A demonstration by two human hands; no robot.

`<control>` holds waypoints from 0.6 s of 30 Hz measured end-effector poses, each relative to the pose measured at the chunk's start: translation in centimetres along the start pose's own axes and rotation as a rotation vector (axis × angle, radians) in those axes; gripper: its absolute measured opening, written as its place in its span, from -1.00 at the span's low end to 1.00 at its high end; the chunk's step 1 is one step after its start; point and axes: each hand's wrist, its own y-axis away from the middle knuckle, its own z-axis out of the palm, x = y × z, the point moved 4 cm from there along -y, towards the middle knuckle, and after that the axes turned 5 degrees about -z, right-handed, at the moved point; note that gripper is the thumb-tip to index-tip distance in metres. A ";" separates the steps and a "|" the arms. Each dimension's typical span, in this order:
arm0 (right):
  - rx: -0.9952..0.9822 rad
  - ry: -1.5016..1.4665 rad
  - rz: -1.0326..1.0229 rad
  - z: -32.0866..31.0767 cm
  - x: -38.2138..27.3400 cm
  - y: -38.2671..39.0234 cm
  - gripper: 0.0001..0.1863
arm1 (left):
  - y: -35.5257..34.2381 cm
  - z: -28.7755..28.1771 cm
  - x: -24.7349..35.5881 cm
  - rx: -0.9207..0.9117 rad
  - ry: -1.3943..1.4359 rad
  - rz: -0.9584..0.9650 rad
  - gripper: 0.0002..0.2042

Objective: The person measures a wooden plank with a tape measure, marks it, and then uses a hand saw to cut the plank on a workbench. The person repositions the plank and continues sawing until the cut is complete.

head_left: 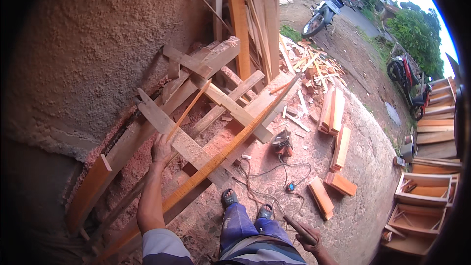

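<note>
My left hand (161,149) is closed round the lower end of a thin orange-brown wood strip (190,110), which slants up and away across a rough timber frame. Under the strip lies a pale crosspiece (179,135) of that frame. A long board (216,159) stands on edge along the frame's near side, between it and my feet. At the lower right my right hand (310,238) grips a dark brown, stick-like piece (299,229); its exact kind is unclear. It is held low beside my right leg, apart from the frame.
A power tool (283,142) with an orange-red part sits on the sawdust-covered floor, its cable (265,194) looping near my feet. Short boards (332,110) lie stacked to the right. Offcuts (314,64) are heaped beyond. Drawer-like wooden boxes (424,186) line the right edge; a rough wall (98,59) rises left.
</note>
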 end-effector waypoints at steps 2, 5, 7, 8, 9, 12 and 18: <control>0.014 0.030 -0.032 0.0 -0.5 -0.1 -0.47 | 0.7 -2.4 2.4 -0.017 0.034 -0.012 -0.79; 0.047 -0.004 -0.049 0.4 -1.1 -0.2 -0.49 | -2.9 -5.4 8.5 -0.062 0.110 0.059 -0.75; 0.051 -0.006 -0.042 0.6 -1.3 -0.2 -0.48 | -6.3 -6.6 14.0 -0.101 0.156 0.039 -0.70; 0.054 -0.022 -0.039 0.7 -1.3 -0.2 -0.48 | -8.2 -7.4 17.9 -0.001 0.201 0.173 -0.60; 0.053 -0.034 -0.038 0.7 -1.4 -0.1 -0.48 | -10.2 -7.4 21.4 -0.094 0.429 0.148 -0.39; 0.057 -0.047 -0.043 0.6 -1.2 -0.1 -0.47 | -11.7 -9.8 31.0 0.245 0.476 0.395 -0.15; 0.071 -0.112 -0.133 -0.1 -1.3 -0.8 -0.38 | -0.4 -9.9 30.0 -0.134 0.274 0.168 0.17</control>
